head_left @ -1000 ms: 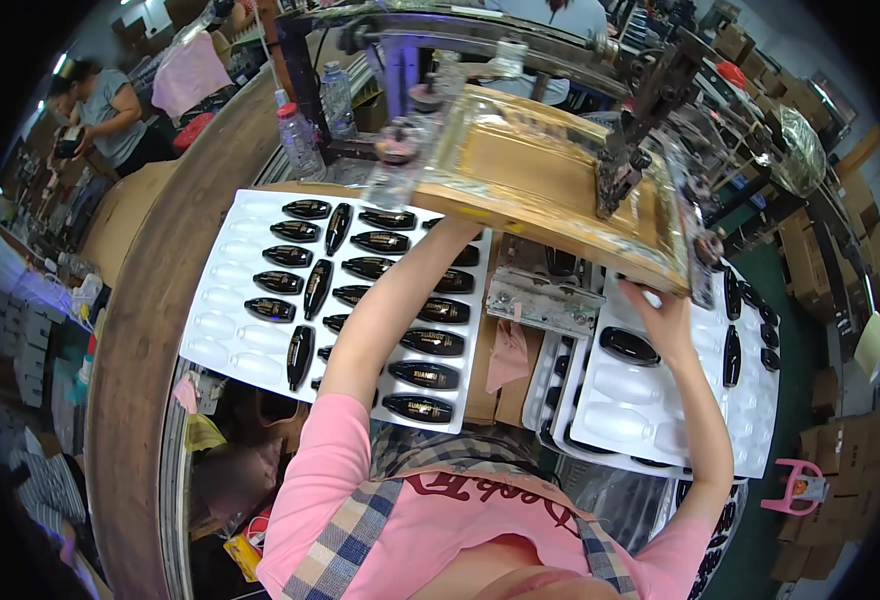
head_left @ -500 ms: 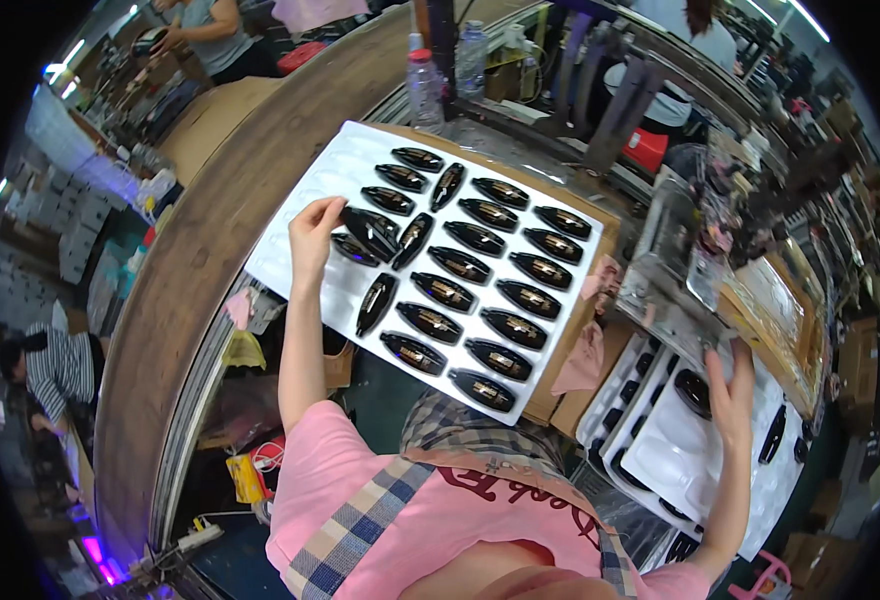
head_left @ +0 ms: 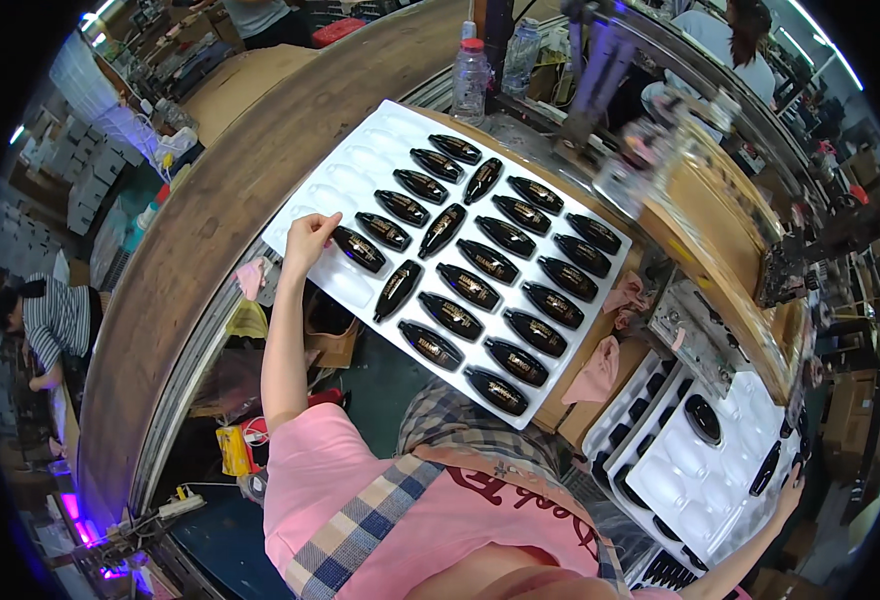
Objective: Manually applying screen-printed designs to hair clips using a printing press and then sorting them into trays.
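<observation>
A glossy black tapered container [head_left: 359,249] is apparently being seated in a white moulded plastic tray [head_left: 345,180] by the left fingers [head_left: 331,223]; whether anything is being gripped by these or the right fingers [head_left: 794,480] cannot be told. Withdrawal is seemingly being called for.

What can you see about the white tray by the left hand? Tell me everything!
The white tray looks like thin, shiny moulded plastic with shaped hollows. It lies face up, brown cardboard showing at its right edge. Glossy black pieces sit in many hollows; white hollows show along the left. The left hand is over its left edge; whether they touch is unclear.
</observation>
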Available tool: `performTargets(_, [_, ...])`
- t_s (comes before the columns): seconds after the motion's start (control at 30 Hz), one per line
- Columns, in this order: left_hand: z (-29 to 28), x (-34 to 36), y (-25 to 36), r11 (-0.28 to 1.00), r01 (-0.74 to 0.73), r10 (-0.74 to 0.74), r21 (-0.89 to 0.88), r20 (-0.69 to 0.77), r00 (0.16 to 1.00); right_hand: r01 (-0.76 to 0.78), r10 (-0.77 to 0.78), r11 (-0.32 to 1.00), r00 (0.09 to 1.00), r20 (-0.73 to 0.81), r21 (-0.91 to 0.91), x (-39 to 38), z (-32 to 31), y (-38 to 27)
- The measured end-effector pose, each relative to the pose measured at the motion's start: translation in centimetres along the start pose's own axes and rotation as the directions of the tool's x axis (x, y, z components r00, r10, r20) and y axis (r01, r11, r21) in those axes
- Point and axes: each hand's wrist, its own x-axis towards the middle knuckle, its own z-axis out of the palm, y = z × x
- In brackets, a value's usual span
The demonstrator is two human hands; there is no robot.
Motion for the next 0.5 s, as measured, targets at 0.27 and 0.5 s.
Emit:
performTargets(0.27, [1.7,-1.1,0.7,0.824,-0.158,0.302,0.544,-0.187,0.935,-0.002,0.005,0.999,0.998,0.066,-0.039,-1.2,-0.8,-0.6])
performTargets(0.5, [11.3,-2.8,12.5,0.82,-0.539,0.56,0.194,-0.075,0.825,0.174,-0.181,0.983,0.965,-0.192,-0.055,-1.7,-0.6,7.3])
